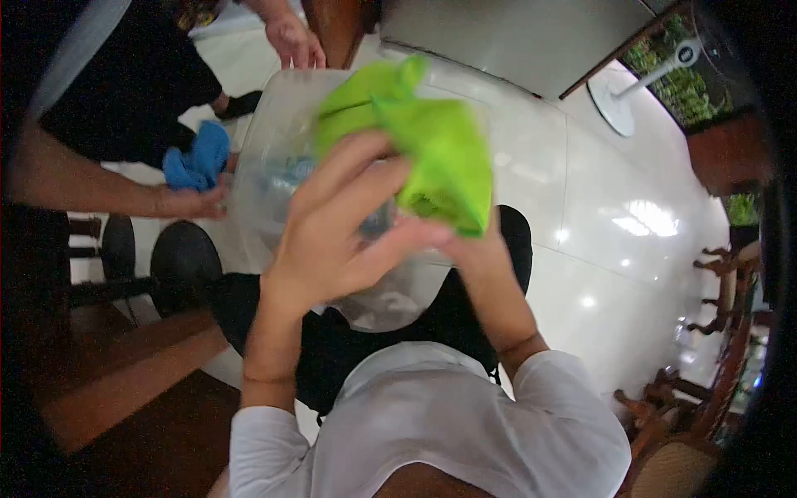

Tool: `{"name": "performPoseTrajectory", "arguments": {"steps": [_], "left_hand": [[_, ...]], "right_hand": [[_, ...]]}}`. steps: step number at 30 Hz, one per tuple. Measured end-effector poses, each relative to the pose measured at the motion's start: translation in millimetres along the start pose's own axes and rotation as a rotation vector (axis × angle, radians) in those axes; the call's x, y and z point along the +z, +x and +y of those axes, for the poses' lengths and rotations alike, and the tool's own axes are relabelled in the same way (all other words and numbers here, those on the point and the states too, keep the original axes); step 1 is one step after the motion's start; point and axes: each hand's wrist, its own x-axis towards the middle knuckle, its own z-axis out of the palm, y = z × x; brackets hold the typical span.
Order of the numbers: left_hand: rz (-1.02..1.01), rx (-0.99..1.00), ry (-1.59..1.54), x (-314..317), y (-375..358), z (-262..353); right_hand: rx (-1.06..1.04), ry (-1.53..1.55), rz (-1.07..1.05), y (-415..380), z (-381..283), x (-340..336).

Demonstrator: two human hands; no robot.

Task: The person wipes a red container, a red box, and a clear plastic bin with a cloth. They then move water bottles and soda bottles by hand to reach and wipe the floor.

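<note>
A bright green cloth (444, 153) is bunched up over a clear plastic bin (257, 124), blurred by motion. My left hand (328, 228) has its fingers curled onto the cloth's near left side, with the thumb stretched along its lower edge. Behind the cloth's lower right side is my right hand (477, 245); the cloth covers its fingers, so their grip does not show. The bin rests at my lap, and some blurred items (303, 170) lie inside it, partly hidden by my left hand.
To the left, another person's hand (195, 202) is beside the bin with a blue cloth (199, 156). A hand (296, 41) hangs near the bin's far edge. Dark stools (184, 267) stand at left, a white fan base (610, 108) at upper right, wooden furniture (722, 290) at right.
</note>
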Motion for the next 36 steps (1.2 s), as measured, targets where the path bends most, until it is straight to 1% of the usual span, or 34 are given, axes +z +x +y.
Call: {"name": "performPoseTrajectory", "arguments": {"steps": [1,2,3,4,5,6,7,8,9,11,13,14,16,17,20,22,24,25,26,27,28,29,31,33,35,36], "left_hand": [[-0.018,-0.045,-0.024,-12.8,-16.7,2.7],[0.057,-0.197,0.133,-15.8,-29.1,-5.0],[0.141,-0.35,0.294,-17.0,-46.6,-18.6],[0.169,-0.499,0.424,-13.3,-71.2,-37.5],[0.203,-0.653,0.553,-4.3,-96.9,-55.9],[0.202,-0.65,0.564,10.5,-115.9,-62.2],[0.086,-0.675,0.727,25.4,-132.6,-66.3],[-0.037,-0.695,0.889,34.5,-140.1,-69.9],[-0.046,-0.694,0.897,35.5,-143.3,-75.3],[0.071,-0.666,0.733,32.4,-149.4,-81.3],[0.05,-0.658,0.773,32.0,-148.7,-81.4],[0.042,-0.643,0.793,33.6,-146.2,-81.2],[0.052,-0.619,0.791,36.0,-144.2,-83.9],[0.071,-0.608,0.783,37.5,-143.1,-85.4],[0.109,-0.586,0.793,38.5,-148.9,-89.4],[0.104,-0.616,0.801,39.8,-149.0,-88.4],[0.119,-0.638,0.823,38.8,-146.4,-88.4],[0.107,-0.637,0.823,38.6,-146.3,-88.5],[0.092,-0.64,0.82,38.4,-146.4,-87.4],[0.104,-0.651,0.835,38.7,-146.5,-86.2],[0.104,-0.654,0.822,39.2,-147.0,-85.1],[0.106,-0.653,0.807,39.1,-146.8,-85.3],[0.099,-0.656,0.816,37.7,-148.1,-87.5],[0.097,-0.661,0.826,35.3,-150.3,-82.5],[0.452,-0.552,0.632,33.1,-151.3,-73.3],[0.464,-0.552,0.644,38.0,-163.4,-74.1]], "right_hand": [[-0.131,-0.242,0.133,2.4,-16.7,-9.7],[-0.059,0.097,0.184,11.1,-45.1,-23.0],[-0.102,-0.093,0.243,6.3,-60.4,-45.6],[-0.079,-0.313,0.31,2.4,-61.7,-71.2],[-0.081,-0.3,0.309,0.0,-32.6,-97.9],[-0.162,-0.732,0.273,-2.5,8.5,-129.2],[-0.24,-1.165,0.23,-2.3,32.7,-145.1],[-0.188,-1.397,0.173,1.4,23.2,-124.3],[-0.183,-1.387,0.176,9.3,27.3,-128.2],[-0.264,-1.331,0.348,44.8,38.9,-143.5],[-0.145,-0.879,0.446,81.7,47.4,-171.4],[-0.142,-0.869,0.452,88.7,51.8,-179.5],[0.336,-0.047,0.419,96.9,58.0,-192.5],[0.332,-0.042,0.425,100.5,56.5,-201.7],[0.446,0.264,-0.059,106.4,45.2,-229.1],[0.52,0.471,-0.41,119.4,43.2,-252.2],[0.328,-0.263,-0.416,159.5,58.2,-266.0],[0.264,-0.611,-0.397,172.6,49.3,-243.0],[0.459,-0.437,-0.274,173.0,34.9,-225.3],[0.66,-0.261,-0.147,168.7,16.4,-194.0],[0.694,-0.367,-0.142,170.7,15.9,-194.7],[0.702,-0.368,-0.16,165.5,22.4,-197.1],[0.346,-0.292,0.003,136.8,45.8,-205.5],[0.346,0.147,0.144,113.5,64.6,-215.8],[0.362,0.259,0.072,70.5,68.0,-217.1],[0.376,0.386,-0.012,45.3,55.8,-189.4]]}}
